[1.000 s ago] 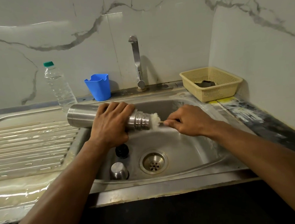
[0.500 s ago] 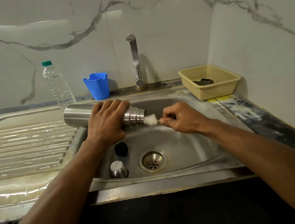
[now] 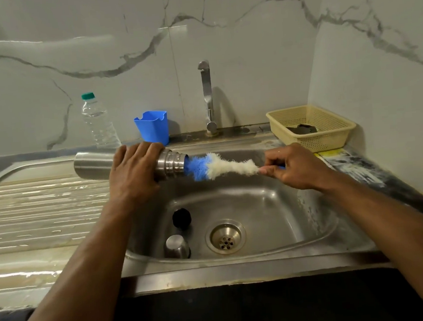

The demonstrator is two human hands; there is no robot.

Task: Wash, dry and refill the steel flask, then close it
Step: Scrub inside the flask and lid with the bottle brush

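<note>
My left hand (image 3: 136,172) grips the steel flask (image 3: 93,165), which lies sideways over the sink's left edge with its threaded mouth pointing right. A bottle brush (image 3: 219,168) with blue and white bristles sticks out of the mouth, its blue tip just inside. My right hand (image 3: 290,166) pinches the brush's blue handle over the basin. In the sink (image 3: 260,202) lie a black stopper (image 3: 181,218) and a steel cup lid (image 3: 176,246), left of the drain (image 3: 225,237).
A tap (image 3: 207,96) stands behind the basin. On the back ledge are a clear water bottle (image 3: 98,124) with a green cap and a blue plastic holder (image 3: 151,126). A yellow basket (image 3: 312,126) sits at the right. The ribbed draining board (image 3: 38,208) extends left.
My right hand has pulled the brush out to the right, so most of the bristles now show outside the flask mouth. The left hand keeps its hold on the flask.
</note>
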